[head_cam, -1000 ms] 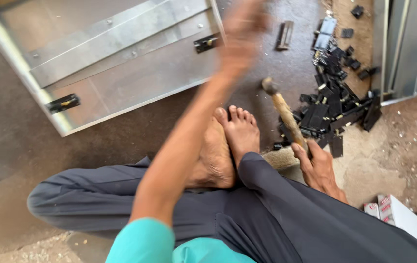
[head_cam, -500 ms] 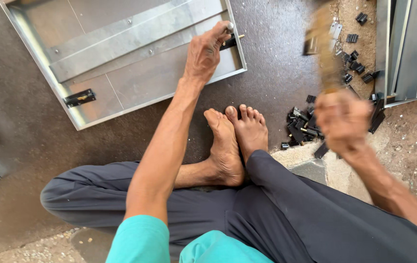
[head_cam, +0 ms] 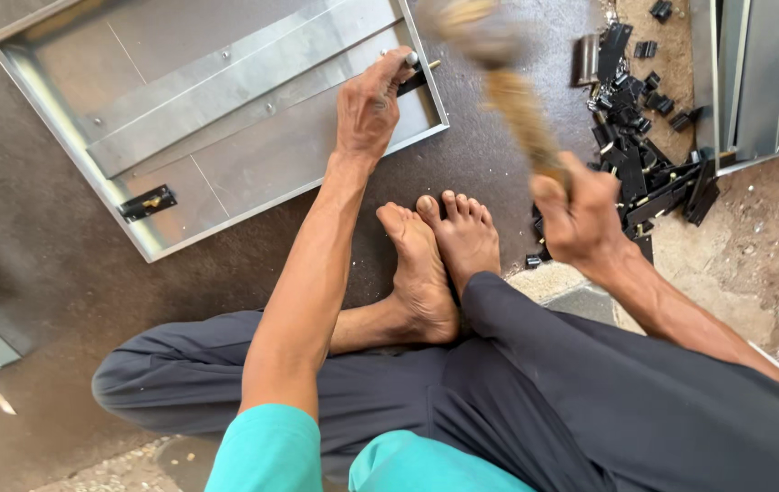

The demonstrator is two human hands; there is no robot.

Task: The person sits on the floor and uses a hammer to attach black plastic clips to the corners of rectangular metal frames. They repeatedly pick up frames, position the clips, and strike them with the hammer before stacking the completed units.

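Note:
A shallow grey metal tray panel (head_cam: 71,137) with a raised strip and black latches lies on the dark floor ahead of me. My left hand (head_cam: 369,105) rests on its right corner, fingers pinching a small pin against a black latch (head_cam: 412,77). My right hand (head_cam: 580,214) grips the wooden handle of a hammer (head_cam: 517,100), raised and blurred, its head (head_cam: 467,23) above the tray's corner. My bare feet (head_cam: 435,246) are crossed on the floor between my arms.
A heap of small black metal latches (head_cam: 644,155) lies on the floor at the right. More grey metal panels (head_cam: 753,73) stand at the top right. A second black latch (head_cam: 146,202) sits on the tray's near left edge. Sandy ground lies at the right.
My right hand has swung the hammer up from the floor by my feet and over toward the tray's corner. My left hand has settled on the corner latch.

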